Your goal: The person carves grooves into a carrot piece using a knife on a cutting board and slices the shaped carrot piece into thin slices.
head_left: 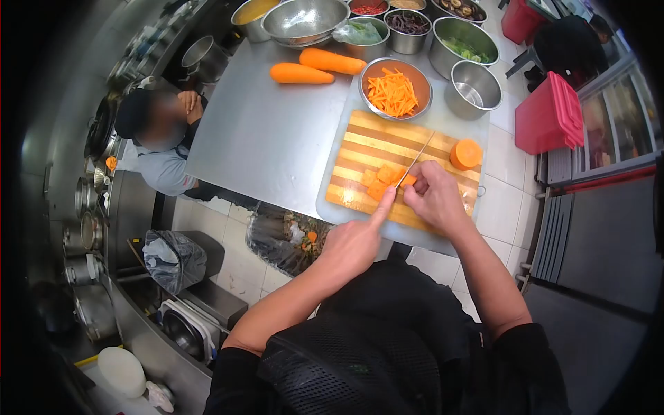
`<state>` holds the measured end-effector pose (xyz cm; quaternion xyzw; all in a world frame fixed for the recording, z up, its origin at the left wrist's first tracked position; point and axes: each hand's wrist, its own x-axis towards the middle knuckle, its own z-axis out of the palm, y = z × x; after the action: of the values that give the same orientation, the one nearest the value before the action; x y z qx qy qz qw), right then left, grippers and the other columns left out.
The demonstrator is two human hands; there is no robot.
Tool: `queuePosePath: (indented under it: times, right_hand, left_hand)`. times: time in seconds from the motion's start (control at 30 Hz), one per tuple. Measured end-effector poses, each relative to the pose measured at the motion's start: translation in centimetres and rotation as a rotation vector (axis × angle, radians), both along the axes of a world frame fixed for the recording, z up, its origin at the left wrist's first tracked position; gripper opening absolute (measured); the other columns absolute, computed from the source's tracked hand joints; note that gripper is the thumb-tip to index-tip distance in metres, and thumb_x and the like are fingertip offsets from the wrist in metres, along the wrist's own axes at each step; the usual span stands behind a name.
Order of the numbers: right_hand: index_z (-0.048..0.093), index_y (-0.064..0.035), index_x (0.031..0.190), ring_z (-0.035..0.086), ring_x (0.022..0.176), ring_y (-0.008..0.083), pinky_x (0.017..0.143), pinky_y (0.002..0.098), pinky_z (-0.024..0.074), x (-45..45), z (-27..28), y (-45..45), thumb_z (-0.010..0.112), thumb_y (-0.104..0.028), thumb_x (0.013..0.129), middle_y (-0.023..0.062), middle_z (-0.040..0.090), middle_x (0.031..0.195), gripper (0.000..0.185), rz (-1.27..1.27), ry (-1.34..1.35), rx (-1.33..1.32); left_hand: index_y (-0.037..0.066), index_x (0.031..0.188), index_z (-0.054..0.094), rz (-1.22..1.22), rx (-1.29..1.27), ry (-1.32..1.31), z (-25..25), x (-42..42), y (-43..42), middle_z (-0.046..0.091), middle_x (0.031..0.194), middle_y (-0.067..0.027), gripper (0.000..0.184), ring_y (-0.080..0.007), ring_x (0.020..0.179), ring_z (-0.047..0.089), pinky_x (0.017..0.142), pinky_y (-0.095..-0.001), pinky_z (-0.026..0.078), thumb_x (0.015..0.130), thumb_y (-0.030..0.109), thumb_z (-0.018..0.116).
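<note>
On a striped wooden cutting board (pixel 346 146), my left hand (pixel 354 243) is closed around a knife (pixel 419 155), its index finger stretched along the back of the blade. The handle is hidden in the hand. My right hand (pixel 437 196) pinches an orange carrot piece (pixel 409 180) right beside the blade, fingertips curled. Flat cut carrot pieces (pixel 377 187) lie just left of the knife. A thick carrot stub (pixel 466 154) stands near the board's right edge. Beyond the board, a metal bowl (pixel 423 111) holds carrot sticks (pixel 392 93).
Two whole peeled carrots (pixel 302 73) lie on the steel table (pixel 263 131). Several metal bowls and a colander (pixel 304 21) line the far side. A small steel pot (pixel 473 88) stands right of the carrot bowl. A co-worker (pixel 162 131) leans at the table's left. Below is a scrap bin (pixel 277 238).
</note>
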<state>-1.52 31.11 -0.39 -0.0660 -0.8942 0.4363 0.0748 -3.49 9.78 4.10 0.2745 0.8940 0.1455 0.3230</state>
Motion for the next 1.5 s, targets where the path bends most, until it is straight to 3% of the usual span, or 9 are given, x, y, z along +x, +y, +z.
queuePosePath:
  times: [0.13, 0.23, 0.3, 0.47, 1.03, 1.23, 1.3, 1.4, 1.5]
  right_hand:
    - [0.065, -0.0026, 0.101, 0.068, 0.074, 0.0265, 0.07, 0.0392, 0.0555, 0.3, -0.2, 0.2, 0.077, -0.008, 0.082, 0.0127, 0.061, 0.087, 0.024, -0.006, 0.023, 0.002]
    - [0.064, 0.0006, 0.104, 0.069, 0.071, 0.0184, 0.068, 0.0323, 0.0573, 0.6, -0.7, 0.6, 0.075, -0.004, 0.084, 0.0103, 0.063, 0.087, 0.023, 0.013, 0.089, 0.034]
    - [0.064, 0.0005, 0.104, 0.069, 0.071, 0.0183, 0.068, 0.0324, 0.0573, 0.5, -0.5, 0.5, 0.075, -0.004, 0.084, 0.0102, 0.063, 0.087, 0.023, 0.006, 0.071, 0.034]
    - [0.064, 0.0004, 0.102, 0.069, 0.07, 0.0188, 0.067, 0.0328, 0.0575, 0.4, -0.8, 0.5, 0.076, -0.004, 0.083, 0.0103, 0.064, 0.087, 0.023, 0.006, 0.054, 0.047]
    - [0.065, 0.0004, 0.102, 0.067, 0.07, 0.0169, 0.069, 0.0312, 0.0566, 0.3, -0.4, 0.5, 0.076, -0.005, 0.084, 0.008, 0.065, 0.08, 0.022, -0.011, 0.031, 0.011]
    - [0.065, -0.0002, 0.102, 0.067, 0.068, 0.0173, 0.068, 0.0315, 0.057, 0.2, -0.5, 0.7, 0.076, -0.006, 0.084, 0.0071, 0.066, 0.079, 0.022, 0.028, 0.064, 0.069]
    - [0.064, -0.0013, 0.101, 0.068, 0.073, 0.0232, 0.071, 0.0366, 0.0573, 0.1, -0.3, 0.8, 0.077, -0.008, 0.083, 0.0103, 0.064, 0.084, 0.023, 0.013, 0.04, 0.006]
    - [0.064, -0.0017, 0.101, 0.069, 0.074, 0.0259, 0.071, 0.0388, 0.0575, 0.5, -0.6, 0.5, 0.078, -0.008, 0.082, 0.0118, 0.064, 0.086, 0.024, -0.021, -0.002, -0.071]
    - [0.063, -0.0018, 0.1, 0.069, 0.072, 0.0255, 0.07, 0.0382, 0.0573, 0.6, -0.6, 0.5, 0.078, -0.008, 0.081, 0.0117, 0.064, 0.086, 0.024, -0.035, 0.008, -0.087]
  left_hand:
    - [0.033, 0.171, 0.008, 0.02, 0.027, -0.05, -0.6, -1.7, -0.7, 0.073, 0.091, -0.0293, 0.087, -0.0481, 0.084, 0.071, 0.08, -0.0576, 0.055, 0.097, 0.013, 0.05]
    - [0.029, 0.171, 0.011, 0.053, 0.057, -0.036, 0.3, -1.7, -0.9, 0.072, 0.089, -0.03, 0.086, -0.0495, 0.085, 0.07, 0.083, -0.0562, 0.054, 0.097, 0.013, 0.051]
    - [0.025, 0.17, 0.015, 0.053, 0.06, -0.022, 1.9, -1.0, -1.0, 0.069, 0.084, -0.0316, 0.086, -0.0518, 0.083, 0.068, 0.081, -0.0567, 0.053, 0.095, 0.011, 0.053]
    - [0.026, 0.17, 0.015, 0.011, 0.015, 0.005, 3.0, 0.9, -2.0, 0.07, 0.081, -0.0293, 0.087, -0.0499, 0.078, 0.068, 0.078, -0.0567, 0.053, 0.094, 0.012, 0.054]
    - [0.025, 0.171, 0.013, 0.002, 0.036, 0.033, 2.3, 1.9, -1.8, 0.068, 0.077, -0.0261, 0.089, -0.047, 0.073, 0.068, 0.072, -0.0558, 0.052, 0.094, 0.009, 0.055]
    - [0.025, 0.171, 0.012, 0.013, 0.057, 0.031, 0.3, 1.4, -0.3, 0.069, 0.078, -0.0278, 0.089, -0.0481, 0.074, 0.068, 0.072, -0.0564, 0.052, 0.095, 0.01, 0.054]
    - [0.026, 0.171, 0.012, 0.007, 0.047, 0.039, -0.8, 0.9, 0.5, 0.069, 0.08, -0.0291, 0.088, -0.0495, 0.076, 0.068, 0.075, -0.0571, 0.053, 0.095, 0.011, 0.053]
    - [0.03, 0.171, 0.005, 0.018, -0.017, -0.071, 0.5, -0.6, 0.2, 0.073, 0.089, -0.0286, 0.089, -0.0486, 0.084, 0.072, 0.081, -0.0568, 0.055, 0.097, 0.013, 0.051]
    - [0.027, 0.171, 0.012, 0.08, 0.045, -0.034, 1.8, -0.4, -0.3, 0.07, 0.083, -0.0313, 0.087, -0.0533, 0.081, 0.068, 0.082, -0.0581, 0.053, 0.095, 0.012, 0.053]
